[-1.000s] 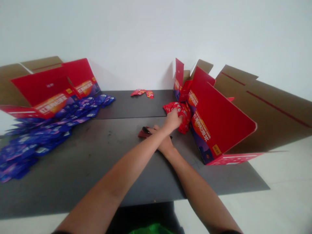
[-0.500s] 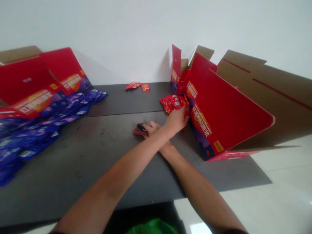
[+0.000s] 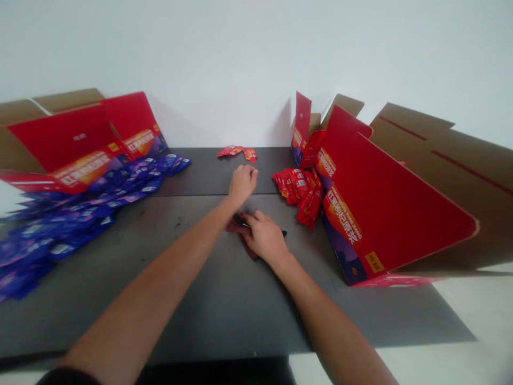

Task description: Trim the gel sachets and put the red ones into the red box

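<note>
Fingers of the person's left hand (image 3: 242,184) curl loosely, their tips down on a long dark grey tabletop (image 3: 168,315) just beyond a thin seam (image 3: 208,194) between its boards, and they grasp nothing. The right hand (image 3: 264,236) lies palm down, just nearer the person, over a small black-handled tool (image 3: 284,233) and a crumpled dark red sachet (image 3: 249,247). The hand hides most of both, so I cannot tell whether its fingers are clenched on them or merely resting there.

A loose pile of glossy red sachets (image 3: 298,193) sits right of the hands, near but not touching them, against a tilted red-and-brown cardboard display carton (image 3: 385,208). A second red carton (image 3: 302,128) stands behind it. A small group of red sachets (image 3: 236,152) lies at the far tabletop edge, where it meets a white wall (image 3: 256,59). Left of the hands, well apart, a broad heap of blue-purple sachets (image 3: 84,224) spills toward the left table edge from a red cardboard carton (image 3: 76,141). Open grey tabletop separates the hands from that heap and stretches toward the near edge, giving the forearms room to move. The red cartons hem in the right side.
</note>
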`<state>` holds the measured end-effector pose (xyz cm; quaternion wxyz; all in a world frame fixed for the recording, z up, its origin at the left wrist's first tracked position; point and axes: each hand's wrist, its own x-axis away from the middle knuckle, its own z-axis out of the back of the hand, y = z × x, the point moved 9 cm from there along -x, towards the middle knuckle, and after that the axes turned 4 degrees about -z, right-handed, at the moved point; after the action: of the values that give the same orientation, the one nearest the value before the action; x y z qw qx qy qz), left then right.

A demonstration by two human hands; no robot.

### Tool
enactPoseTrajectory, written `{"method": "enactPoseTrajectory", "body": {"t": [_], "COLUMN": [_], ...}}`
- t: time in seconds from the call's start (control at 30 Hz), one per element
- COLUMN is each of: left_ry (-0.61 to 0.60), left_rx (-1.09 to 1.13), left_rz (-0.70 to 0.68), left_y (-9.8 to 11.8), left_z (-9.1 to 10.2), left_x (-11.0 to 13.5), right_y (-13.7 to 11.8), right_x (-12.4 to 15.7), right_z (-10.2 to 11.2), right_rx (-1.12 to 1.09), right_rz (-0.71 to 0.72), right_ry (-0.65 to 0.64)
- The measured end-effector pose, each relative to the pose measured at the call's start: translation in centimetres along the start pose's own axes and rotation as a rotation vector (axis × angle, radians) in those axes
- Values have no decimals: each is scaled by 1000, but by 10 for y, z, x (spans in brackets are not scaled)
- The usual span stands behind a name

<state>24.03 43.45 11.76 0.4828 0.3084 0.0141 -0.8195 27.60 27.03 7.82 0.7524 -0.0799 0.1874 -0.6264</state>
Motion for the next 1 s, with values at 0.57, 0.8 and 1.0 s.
{"method": "enactPoseTrajectory", "body": {"t": [0.57, 0.8, 1.0], "left_ry": [-212, -235, -180], "left_rx": [-145, -95, -110], "left_rz": [-64, -75, -100], "left_y": [-101, -101, -81], "left_z": [-142, -151, -114], "left_x": [-117, -136, -85], "right_y": [0, 4, 13], "right_x": [0, -1, -4], "right_z": [-11, -21, -5], "right_rx": [-48, -76, -138], "right_rz": [-86, -113, -53], "right_ry": [-71, -131, -139]}}
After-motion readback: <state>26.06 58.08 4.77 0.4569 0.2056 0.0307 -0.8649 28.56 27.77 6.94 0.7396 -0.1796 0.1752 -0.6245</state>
